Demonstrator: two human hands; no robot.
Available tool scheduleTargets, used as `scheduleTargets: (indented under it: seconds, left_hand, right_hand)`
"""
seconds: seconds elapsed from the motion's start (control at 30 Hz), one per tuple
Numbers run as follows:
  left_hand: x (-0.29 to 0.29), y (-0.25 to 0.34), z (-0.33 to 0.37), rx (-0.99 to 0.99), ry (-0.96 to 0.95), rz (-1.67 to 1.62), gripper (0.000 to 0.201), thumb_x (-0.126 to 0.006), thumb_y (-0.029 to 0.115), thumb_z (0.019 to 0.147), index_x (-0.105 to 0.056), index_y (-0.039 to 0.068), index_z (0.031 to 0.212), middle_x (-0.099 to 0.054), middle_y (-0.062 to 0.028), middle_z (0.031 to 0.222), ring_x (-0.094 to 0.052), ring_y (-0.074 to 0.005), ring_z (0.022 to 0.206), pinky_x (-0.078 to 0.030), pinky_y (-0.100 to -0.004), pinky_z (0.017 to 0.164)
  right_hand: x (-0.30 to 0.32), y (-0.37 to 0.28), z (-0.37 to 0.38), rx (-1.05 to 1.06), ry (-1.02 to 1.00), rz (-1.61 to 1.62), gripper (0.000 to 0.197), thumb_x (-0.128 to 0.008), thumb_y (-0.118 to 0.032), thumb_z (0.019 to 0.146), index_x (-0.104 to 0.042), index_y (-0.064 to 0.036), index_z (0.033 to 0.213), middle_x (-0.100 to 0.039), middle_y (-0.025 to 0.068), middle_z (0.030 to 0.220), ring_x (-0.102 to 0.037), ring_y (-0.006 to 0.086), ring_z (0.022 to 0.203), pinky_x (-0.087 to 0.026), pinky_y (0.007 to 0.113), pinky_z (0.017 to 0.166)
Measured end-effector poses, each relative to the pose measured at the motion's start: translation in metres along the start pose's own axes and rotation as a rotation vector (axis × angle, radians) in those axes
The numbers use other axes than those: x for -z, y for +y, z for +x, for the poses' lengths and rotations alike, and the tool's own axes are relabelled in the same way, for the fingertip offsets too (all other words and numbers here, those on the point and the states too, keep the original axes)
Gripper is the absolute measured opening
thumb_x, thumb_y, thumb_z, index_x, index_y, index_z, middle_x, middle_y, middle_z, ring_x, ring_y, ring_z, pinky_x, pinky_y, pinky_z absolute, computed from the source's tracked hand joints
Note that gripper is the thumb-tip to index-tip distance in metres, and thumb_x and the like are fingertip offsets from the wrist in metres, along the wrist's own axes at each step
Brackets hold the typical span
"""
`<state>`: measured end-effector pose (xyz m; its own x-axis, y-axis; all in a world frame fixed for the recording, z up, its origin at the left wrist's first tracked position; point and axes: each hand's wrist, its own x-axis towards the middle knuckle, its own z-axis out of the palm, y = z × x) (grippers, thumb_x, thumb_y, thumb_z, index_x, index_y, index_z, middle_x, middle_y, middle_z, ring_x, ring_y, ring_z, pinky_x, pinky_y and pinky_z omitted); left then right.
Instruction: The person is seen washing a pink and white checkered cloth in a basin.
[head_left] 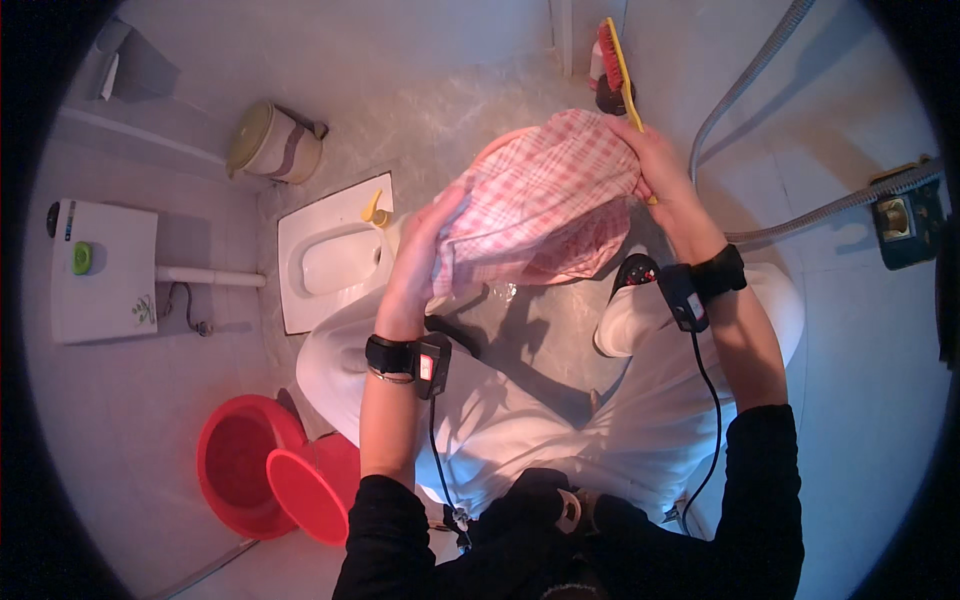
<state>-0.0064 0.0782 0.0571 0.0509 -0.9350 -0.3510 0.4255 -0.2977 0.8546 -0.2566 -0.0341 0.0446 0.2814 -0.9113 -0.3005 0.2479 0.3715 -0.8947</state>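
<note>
A pink-and-white checked cloth is spread between my two hands in front of my knees. My left hand grips its left edge, with the fingers partly hidden by the fabric. My right hand is closed at the cloth's right edge. A yellow-handled brush with red bristles passes through the right hand, bristle end pointing away from me. Behind the cloth's far left edge shows a strip of a pink rim; the rest of it is covered.
Left of the cloth is a white squat toilet with a yellow pump top beside it. A lidded bin stands beyond. Red basins sit at lower left. A grey hose runs along the right wall; a white cistern hangs at left.
</note>
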Motion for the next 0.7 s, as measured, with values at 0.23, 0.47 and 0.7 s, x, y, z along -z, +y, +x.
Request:
scheduleTargets:
  seconds: [0.23, 0.47, 0.7]
  left_hand:
    - [0.000, 0.007, -0.008, 0.054, -0.151, 0.474, 0.043, -0.073, 0.015, 0.075, -0.056, -0.006, 0.109, -0.064, -0.0091, 0.100, -0.062, -0.0126, 0.086, -0.049, -0.0252, 0.078]
    - [-0.004, 0.011, -0.011, 0.152, -0.099, 0.369, 0.033, -0.069, 0.019, 0.079, -0.061, -0.001, 0.105, -0.065, -0.0043, 0.085, -0.059, -0.0069, 0.069, -0.046, -0.0195, 0.060]
    - [0.020, -0.009, 0.002, 0.020, -0.034, 0.397, 0.033, -0.063, 0.026, 0.085, -0.061, 0.001, 0.106, -0.064, -0.0013, 0.088, -0.057, -0.0052, 0.074, -0.043, -0.0191, 0.064]
  right_hand:
    - [-0.001, 0.007, 0.008, 0.024, 0.079, -0.057, 0.018, -0.060, -0.023, 0.086, -0.060, -0.0057, 0.090, -0.053, -0.0065, 0.064, -0.041, 0.0005, 0.043, -0.027, 0.018, 0.036]
    - [-0.001, 0.016, 0.017, 0.090, 0.080, -0.118, 0.026, -0.062, -0.032, 0.085, -0.058, -0.0071, 0.090, -0.044, -0.0083, 0.060, -0.036, 0.0001, 0.045, -0.025, 0.018, 0.038]
    - [-0.008, 0.025, 0.022, 0.146, 0.112, -0.182, 0.029, -0.062, -0.035, 0.085, -0.057, -0.0082, 0.096, -0.046, -0.0069, 0.061, -0.038, 0.0024, 0.043, -0.028, 0.020, 0.039]
